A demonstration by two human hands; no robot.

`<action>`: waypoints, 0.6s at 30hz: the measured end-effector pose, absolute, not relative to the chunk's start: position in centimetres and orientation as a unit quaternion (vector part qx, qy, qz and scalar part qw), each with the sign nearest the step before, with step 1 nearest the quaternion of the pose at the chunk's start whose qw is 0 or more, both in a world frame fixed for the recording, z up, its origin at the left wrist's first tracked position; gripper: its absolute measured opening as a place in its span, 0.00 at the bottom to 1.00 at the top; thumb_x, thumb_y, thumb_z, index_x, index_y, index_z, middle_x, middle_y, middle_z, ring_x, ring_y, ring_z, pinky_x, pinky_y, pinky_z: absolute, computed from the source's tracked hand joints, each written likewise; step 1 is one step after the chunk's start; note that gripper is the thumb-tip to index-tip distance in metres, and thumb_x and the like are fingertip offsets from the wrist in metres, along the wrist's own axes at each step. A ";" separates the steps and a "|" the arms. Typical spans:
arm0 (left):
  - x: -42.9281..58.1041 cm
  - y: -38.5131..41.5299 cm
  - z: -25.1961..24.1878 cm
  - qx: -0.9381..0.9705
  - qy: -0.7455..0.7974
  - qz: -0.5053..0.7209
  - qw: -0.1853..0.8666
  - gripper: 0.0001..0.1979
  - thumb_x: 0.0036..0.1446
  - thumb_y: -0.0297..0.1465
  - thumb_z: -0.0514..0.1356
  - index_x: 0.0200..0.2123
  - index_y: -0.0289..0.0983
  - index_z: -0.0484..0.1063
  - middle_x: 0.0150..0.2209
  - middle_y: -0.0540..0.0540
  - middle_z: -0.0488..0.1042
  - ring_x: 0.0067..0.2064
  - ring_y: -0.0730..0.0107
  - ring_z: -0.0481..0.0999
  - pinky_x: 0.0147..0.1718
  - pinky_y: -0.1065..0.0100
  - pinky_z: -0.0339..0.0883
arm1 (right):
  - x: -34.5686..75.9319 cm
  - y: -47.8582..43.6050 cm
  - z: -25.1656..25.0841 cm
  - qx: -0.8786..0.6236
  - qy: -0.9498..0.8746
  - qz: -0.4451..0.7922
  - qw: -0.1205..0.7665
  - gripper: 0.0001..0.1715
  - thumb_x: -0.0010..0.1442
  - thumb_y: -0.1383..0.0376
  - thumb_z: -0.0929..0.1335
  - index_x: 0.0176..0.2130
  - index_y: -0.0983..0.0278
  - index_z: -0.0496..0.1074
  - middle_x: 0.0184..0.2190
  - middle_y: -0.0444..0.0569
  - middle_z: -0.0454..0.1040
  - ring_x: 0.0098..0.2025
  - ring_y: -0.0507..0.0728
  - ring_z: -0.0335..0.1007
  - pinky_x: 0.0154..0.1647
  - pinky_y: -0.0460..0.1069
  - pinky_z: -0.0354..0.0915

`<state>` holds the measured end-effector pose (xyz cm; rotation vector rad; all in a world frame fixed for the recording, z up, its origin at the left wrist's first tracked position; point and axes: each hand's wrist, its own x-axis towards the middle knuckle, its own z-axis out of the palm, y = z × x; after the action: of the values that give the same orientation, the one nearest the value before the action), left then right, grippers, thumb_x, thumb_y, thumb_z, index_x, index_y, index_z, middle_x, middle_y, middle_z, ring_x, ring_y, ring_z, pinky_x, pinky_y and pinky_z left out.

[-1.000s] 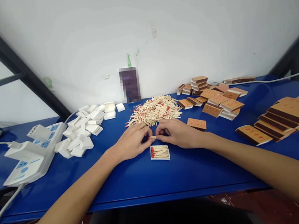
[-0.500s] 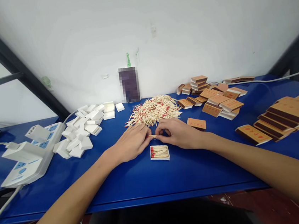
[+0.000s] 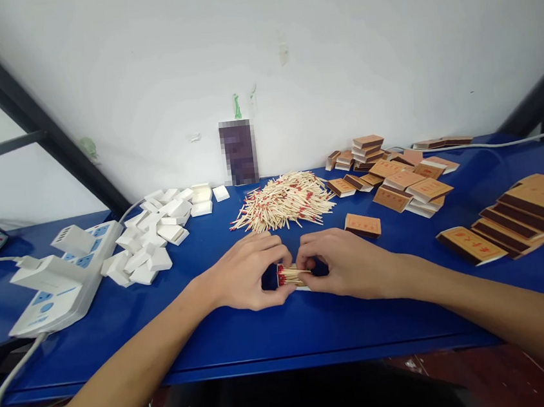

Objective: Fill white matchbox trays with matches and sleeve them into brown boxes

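A small white matchbox tray [image 3: 303, 288] lies on the blue table in front of me, partly hidden by both hands. Matches [image 3: 290, 275] fill it, their red heads toward the left. My left hand [image 3: 252, 270] curls around the tray's left end, thumb on the near side and forefinger on the far side. From the right, the bent thumb and fingers of my right hand [image 3: 343, 262] pinch matches over the tray's right end. Just beyond the hands spreads a big heap of loose matches [image 3: 284, 201].
Empty white trays [image 3: 151, 232] are piled at left, beside a white power strip [image 3: 74, 289] with plugs and cables. Orange matchbox sleeves [image 3: 403, 180] lie heaped at back right. More boxes [image 3: 526, 215] form a leaning row at right; one box [image 3: 362, 225] lies alone near my right hand.
Both hands have come down toward me from above the tray onto it. The matches they held between them are now at the tray. The view has shifted slightly.
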<state>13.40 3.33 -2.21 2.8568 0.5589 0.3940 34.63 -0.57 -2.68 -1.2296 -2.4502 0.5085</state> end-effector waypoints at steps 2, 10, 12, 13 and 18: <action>13.2 3.5 -2.1 0.968 0.185 0.136 0.096 0.12 0.55 0.40 0.60 0.37 0.37 0.68 0.35 0.47 0.70 0.37 0.65 0.68 0.41 0.63 0.61 | 34.7 -0.4 -2.7 -0.434 -0.867 0.174 0.170 0.08 0.58 0.63 0.69 0.28 0.63 0.71 0.27 0.44 0.71 0.28 0.51 0.63 0.28 0.48 0.53; 12.9 3.7 -2.5 0.969 0.195 0.126 0.088 0.12 0.54 0.39 0.61 0.37 0.38 0.67 0.33 0.49 0.71 0.35 0.67 0.69 0.39 0.64 0.60 | 35.1 -0.4 -2.3 -0.415 -0.870 0.192 0.185 0.03 0.57 0.67 0.67 0.30 0.62 0.70 0.24 0.40 0.69 0.26 0.50 0.61 0.29 0.47 0.54; 12.9 3.7 -2.6 0.968 0.198 0.130 0.088 0.12 0.54 0.39 0.61 0.36 0.38 0.67 0.33 0.50 0.71 0.34 0.68 0.68 0.38 0.64 0.60 | 35.2 -0.3 -2.4 -0.407 -0.873 0.192 0.188 0.05 0.57 0.68 0.66 0.29 0.62 0.68 0.24 0.40 0.69 0.26 0.50 0.61 0.29 0.47 0.54; 13.0 3.7 -2.5 0.967 0.200 0.132 0.088 0.12 0.54 0.39 0.62 0.36 0.37 0.67 0.33 0.50 0.71 0.34 0.68 0.68 0.38 0.64 0.60 | 35.2 -0.3 -2.4 -0.403 -0.875 0.193 0.188 0.05 0.57 0.68 0.66 0.28 0.62 0.68 0.24 0.41 0.68 0.26 0.50 0.60 0.29 0.47 0.54; 13.0 3.8 -2.6 0.969 0.194 0.129 0.084 0.12 0.56 0.40 0.61 0.33 0.37 0.66 0.31 0.50 0.70 0.33 0.69 0.68 0.37 0.65 0.60 | 35.3 0.0 -2.6 -0.394 -0.878 0.194 0.190 0.05 0.58 0.68 0.66 0.29 0.62 0.69 0.25 0.41 0.69 0.27 0.50 0.61 0.29 0.47 0.55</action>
<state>12.98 3.84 -2.58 2.8905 0.5789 0.3847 35.29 0.00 -2.63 -1.1066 -2.4682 0.5462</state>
